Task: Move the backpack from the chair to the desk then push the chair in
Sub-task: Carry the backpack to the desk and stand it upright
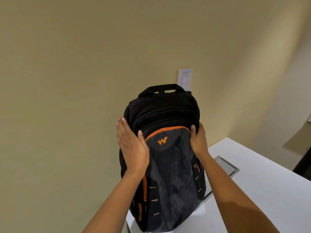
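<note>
A black and grey backpack (168, 157) with orange zip trim and an orange logo stands upright on the white desk (262, 185), near its left end and against the beige wall. My left hand (131, 147) lies flat against the pack's left side, fingers straight and together, thumb on the front. My right hand (198, 140) clasps the pack's right edge, thumb on the front and fingers wrapped behind. The carry handle at the top is free. The chair is out of view.
A grey metal cable hatch (227, 165) is set into the desk just right of the backpack. A white wall plate (184, 79) sits on the wall behind the handle. A dark shape (303, 163) stands at the far right edge.
</note>
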Motion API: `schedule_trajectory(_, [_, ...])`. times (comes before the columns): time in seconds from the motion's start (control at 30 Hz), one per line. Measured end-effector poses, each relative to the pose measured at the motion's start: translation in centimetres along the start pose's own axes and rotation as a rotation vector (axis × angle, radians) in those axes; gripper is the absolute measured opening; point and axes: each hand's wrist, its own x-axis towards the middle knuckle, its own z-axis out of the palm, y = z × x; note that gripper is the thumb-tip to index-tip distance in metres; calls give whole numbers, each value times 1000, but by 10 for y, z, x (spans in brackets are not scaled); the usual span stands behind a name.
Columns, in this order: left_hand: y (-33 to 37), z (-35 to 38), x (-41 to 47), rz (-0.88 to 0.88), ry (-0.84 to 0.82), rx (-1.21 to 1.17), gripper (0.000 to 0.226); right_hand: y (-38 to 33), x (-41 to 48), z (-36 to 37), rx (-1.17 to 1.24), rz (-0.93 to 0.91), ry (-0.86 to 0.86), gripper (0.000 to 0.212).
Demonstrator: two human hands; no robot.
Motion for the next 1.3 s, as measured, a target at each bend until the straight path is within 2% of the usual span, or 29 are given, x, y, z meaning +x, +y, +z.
schedule_trajectory(0.13, [-9, 5, -18, 182, -89, 163, 65, 10, -21, 2, -56, -21, -39, 56])
schedule_trajectory(0.27, [-30, 10, -32, 236, -189, 343, 63, 19, -36, 6, -153, -21, -108, 61])
schedule_trajectory(0.4, [-33, -9, -67, 333, -278, 423, 63, 26, -71, -6, -366, -17, -175, 76])
schedule_trajectory(0.57, [-48, -12, -83, 299, -414, 536, 57, 40, -92, 2, -517, -11, -299, 86])
schedule_trajectory(0.7, [-53, -19, -97, 328, -441, 518, 69, 48, -106, -4, -600, 45, -396, 83])
schedule_trajectory(0.83, [-56, -29, -106, 376, -497, 477, 68, 51, -121, -12, -703, 40, -441, 77])
schedule_trajectory(1.0, [-67, -41, -117, 362, -707, 483, 57, 45, -151, -20, -763, 34, -415, 75])
schedule_trajectory(1.3, [-84, -102, -135, 364, -1021, 453, 57, 10, -247, -16, -886, 79, -395, 76])
